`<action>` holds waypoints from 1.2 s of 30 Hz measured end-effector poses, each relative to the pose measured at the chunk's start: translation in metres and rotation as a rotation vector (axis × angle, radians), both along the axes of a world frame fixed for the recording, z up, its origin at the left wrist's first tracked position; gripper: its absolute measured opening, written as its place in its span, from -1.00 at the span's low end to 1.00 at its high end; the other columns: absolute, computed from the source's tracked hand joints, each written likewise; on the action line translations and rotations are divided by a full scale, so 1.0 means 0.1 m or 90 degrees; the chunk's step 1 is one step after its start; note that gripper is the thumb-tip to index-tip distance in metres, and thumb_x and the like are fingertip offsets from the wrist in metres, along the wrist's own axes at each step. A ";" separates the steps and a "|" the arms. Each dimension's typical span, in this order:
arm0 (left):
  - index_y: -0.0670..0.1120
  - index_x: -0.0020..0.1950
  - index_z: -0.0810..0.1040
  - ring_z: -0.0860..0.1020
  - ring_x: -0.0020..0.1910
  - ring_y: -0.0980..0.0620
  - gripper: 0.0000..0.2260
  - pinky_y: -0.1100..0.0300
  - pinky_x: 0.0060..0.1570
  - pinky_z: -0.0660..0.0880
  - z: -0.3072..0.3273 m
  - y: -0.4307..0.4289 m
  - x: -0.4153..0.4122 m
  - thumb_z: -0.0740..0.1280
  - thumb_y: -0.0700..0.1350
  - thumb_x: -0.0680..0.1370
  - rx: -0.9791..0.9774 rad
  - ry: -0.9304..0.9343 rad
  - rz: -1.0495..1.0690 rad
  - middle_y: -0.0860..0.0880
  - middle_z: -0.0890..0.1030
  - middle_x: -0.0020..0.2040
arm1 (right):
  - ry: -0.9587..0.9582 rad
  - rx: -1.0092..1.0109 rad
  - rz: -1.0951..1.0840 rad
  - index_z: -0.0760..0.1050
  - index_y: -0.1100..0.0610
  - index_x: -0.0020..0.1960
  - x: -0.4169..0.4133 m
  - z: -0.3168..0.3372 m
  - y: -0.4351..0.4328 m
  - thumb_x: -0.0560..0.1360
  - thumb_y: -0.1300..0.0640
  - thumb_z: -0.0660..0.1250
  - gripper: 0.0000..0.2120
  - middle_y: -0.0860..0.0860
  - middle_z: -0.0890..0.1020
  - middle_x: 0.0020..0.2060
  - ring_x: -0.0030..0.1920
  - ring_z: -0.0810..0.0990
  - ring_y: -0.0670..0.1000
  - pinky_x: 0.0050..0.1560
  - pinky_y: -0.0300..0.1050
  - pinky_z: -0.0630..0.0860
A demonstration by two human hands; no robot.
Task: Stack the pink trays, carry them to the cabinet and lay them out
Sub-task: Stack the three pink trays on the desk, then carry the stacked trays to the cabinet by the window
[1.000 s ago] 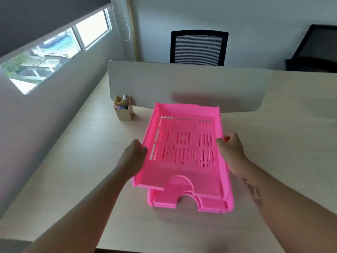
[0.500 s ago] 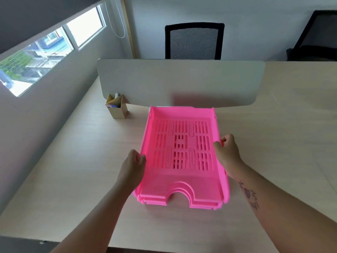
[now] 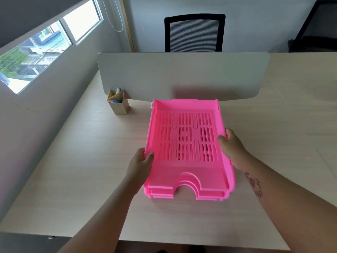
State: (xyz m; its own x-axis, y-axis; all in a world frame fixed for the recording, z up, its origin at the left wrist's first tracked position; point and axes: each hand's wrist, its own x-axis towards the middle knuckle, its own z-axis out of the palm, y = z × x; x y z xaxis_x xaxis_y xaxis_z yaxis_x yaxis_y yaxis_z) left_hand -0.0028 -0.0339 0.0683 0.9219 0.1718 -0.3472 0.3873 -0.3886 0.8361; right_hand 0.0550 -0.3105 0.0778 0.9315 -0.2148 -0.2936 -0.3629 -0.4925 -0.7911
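A stack of pink slotted trays [image 3: 186, 172] rests on the light wooden desk [image 3: 76, 161], nested one inside another, with the cut-out fronts facing me. My left hand [image 3: 141, 165] grips the stack's left wall, thumb inside the rim. My right hand [image 3: 232, 147] holds the right wall, with the fingers wrapped around its outer side. How many trays lie under the top one I cannot tell exactly.
A grey divider screen [image 3: 182, 75] stands across the desk just behind the trays. A cardboard pen holder [image 3: 118, 103] sits to the left of them. Behind the screen stands a black mesh chair [image 3: 194, 31]; another dark chair [image 3: 317, 24] is at far right. A wall with a window [image 3: 36, 50] runs along the left.
The top tray, held tilted above the lower ones a second ago, has come down and now sits nested flush in the stack. Both hands stayed on its sides.
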 end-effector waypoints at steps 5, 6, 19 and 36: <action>-0.06 0.30 0.46 0.66 -0.02 -0.03 -0.74 0.17 -0.22 0.62 -0.10 0.09 -0.27 0.25 -0.16 0.60 -0.120 -0.027 -0.004 -0.07 0.66 0.07 | 0.020 0.029 -0.014 0.41 0.15 0.36 -0.28 0.01 0.03 0.60 0.19 0.15 -0.66 0.09 0.61 0.00 -0.15 0.59 0.03 -0.20 -0.07 0.56; -0.05 0.30 0.47 0.66 0.01 -0.07 -0.72 0.10 -0.16 0.64 -0.16 0.10 -0.32 0.26 -0.14 0.59 -0.125 -0.032 -0.007 -0.08 0.67 0.07 | 0.021 0.033 -0.023 0.42 0.14 0.35 -0.36 0.01 0.04 0.59 0.20 0.15 -0.67 0.08 0.62 -0.02 -0.17 0.59 0.02 -0.24 -0.08 0.56; -0.09 0.42 0.42 0.68 -0.06 0.14 -0.46 0.43 -0.27 0.56 -0.50 0.08 -0.45 0.22 0.15 0.52 -0.249 -0.077 0.049 -0.14 0.66 0.14 | -0.008 0.161 -0.151 0.46 -0.04 0.08 -0.95 -0.12 0.24 0.61 0.12 0.21 -0.89 0.33 0.63 0.00 0.00 0.65 0.35 -0.11 0.26 0.64; 0.01 0.34 0.38 0.66 -0.16 0.30 -0.50 0.47 -0.25 0.54 -0.88 -0.03 -0.56 0.16 0.20 0.46 -0.354 -0.040 0.032 -0.03 0.65 0.07 | 0.073 0.319 -0.223 0.44 0.03 0.38 -1.26 -0.70 0.26 0.33 -0.32 0.23 -0.28 0.08 0.64 0.16 0.21 0.56 0.11 0.17 0.03 0.44</action>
